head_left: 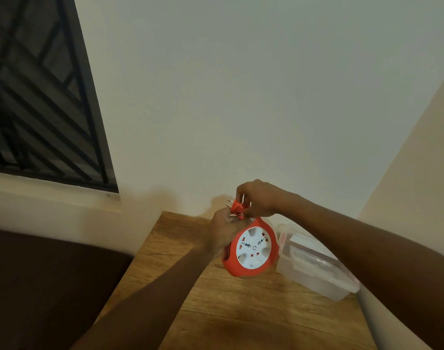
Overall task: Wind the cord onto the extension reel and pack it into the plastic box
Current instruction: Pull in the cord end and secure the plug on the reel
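The right hand (257,199) pinches the orange plug (237,205) just above the one orange-and-white extension reel (252,248), which the left hand (224,232) grips, raised over the wooden table's (216,311) far edge. If the plug slips, cord may unspool. One clear plastic box (317,267) waits near the far right corner.

I count two hands: one left hand (224,232) and one right hand (257,199). One orange extension reel (251,250), one orange plug (237,207) showing two pins, and a single clear plastic box (317,267). One wooden table (241,311) and one barred window (39,97); I tally nothing else.
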`<act>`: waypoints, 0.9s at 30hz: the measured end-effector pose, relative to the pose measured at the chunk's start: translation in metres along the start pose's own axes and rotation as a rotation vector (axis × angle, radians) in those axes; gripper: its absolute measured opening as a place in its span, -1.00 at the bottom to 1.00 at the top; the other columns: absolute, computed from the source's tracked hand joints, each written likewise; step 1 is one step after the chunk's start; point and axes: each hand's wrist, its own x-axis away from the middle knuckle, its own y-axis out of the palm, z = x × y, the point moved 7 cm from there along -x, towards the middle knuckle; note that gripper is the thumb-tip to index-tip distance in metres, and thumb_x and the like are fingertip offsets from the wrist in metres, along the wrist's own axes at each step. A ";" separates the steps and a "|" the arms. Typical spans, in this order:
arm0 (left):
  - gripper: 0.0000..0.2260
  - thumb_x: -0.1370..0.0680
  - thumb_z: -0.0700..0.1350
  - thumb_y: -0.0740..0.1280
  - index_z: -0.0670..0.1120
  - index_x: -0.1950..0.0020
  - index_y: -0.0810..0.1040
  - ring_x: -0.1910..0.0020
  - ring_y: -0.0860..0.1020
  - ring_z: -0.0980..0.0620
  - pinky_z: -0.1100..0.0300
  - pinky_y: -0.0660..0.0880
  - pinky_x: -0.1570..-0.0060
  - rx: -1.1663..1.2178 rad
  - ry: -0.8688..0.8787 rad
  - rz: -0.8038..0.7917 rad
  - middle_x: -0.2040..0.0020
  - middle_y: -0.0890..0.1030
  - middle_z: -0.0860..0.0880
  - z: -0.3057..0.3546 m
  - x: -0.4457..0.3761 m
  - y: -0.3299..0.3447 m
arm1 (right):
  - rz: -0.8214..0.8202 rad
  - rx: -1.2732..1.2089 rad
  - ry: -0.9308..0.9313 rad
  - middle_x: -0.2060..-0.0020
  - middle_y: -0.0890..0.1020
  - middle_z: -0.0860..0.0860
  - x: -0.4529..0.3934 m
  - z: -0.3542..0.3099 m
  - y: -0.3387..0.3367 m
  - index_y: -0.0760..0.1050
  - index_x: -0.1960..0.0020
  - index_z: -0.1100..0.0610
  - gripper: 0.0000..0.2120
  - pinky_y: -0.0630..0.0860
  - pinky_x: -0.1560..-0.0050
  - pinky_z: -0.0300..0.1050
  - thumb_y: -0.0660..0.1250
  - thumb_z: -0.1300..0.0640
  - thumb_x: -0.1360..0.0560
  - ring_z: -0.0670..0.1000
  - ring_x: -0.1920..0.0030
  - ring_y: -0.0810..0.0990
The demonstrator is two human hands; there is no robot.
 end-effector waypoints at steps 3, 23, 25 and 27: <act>-0.82 -0.56 -0.07 0.52 -0.09 -0.12 0.69 0.07 0.77 -0.21 -0.10 0.72 0.00 0.043 -0.009 -0.009 0.01 0.79 -0.15 -0.003 0.000 -0.001 | 0.002 -0.067 -0.043 -0.14 0.62 0.02 0.003 0.000 -0.001 0.39 -0.33 0.03 -0.43 0.53 0.11 -0.14 0.54 0.19 -0.41 0.00 0.08 0.56; -0.59 -0.52 0.02 0.55 0.03 -0.31 0.53 0.06 0.78 -0.15 -0.06 0.74 0.07 0.112 -0.020 -0.008 -0.04 0.79 -0.06 -0.017 -0.007 -0.010 | 0.097 0.346 -0.182 -0.04 0.54 -0.01 0.034 0.025 -0.030 0.58 -0.26 -0.03 -0.67 0.46 0.01 0.00 0.24 0.26 -0.59 0.03 -0.07 0.29; -0.60 -0.53 0.02 0.54 -0.02 -0.32 0.55 0.03 0.77 -0.18 -0.14 0.73 0.01 0.107 -0.019 0.000 -0.06 0.78 -0.10 -0.019 -0.007 -0.014 | 0.134 0.292 -0.200 0.00 0.56 0.00 0.037 0.031 -0.034 0.63 -0.16 0.03 -0.73 0.46 -0.03 0.01 0.27 0.27 -0.58 0.02 -0.04 0.35; -0.62 -0.54 0.01 0.54 -0.06 -0.30 0.58 0.02 0.77 -0.20 -0.19 0.72 -0.02 0.108 -0.022 -0.009 -0.07 0.78 -0.12 -0.022 -0.008 -0.015 | 0.157 0.114 -0.148 0.00 0.59 0.04 0.037 0.041 -0.035 0.64 -0.11 0.09 -0.79 0.50 -0.05 -0.03 0.32 0.28 -0.56 0.04 -0.02 0.50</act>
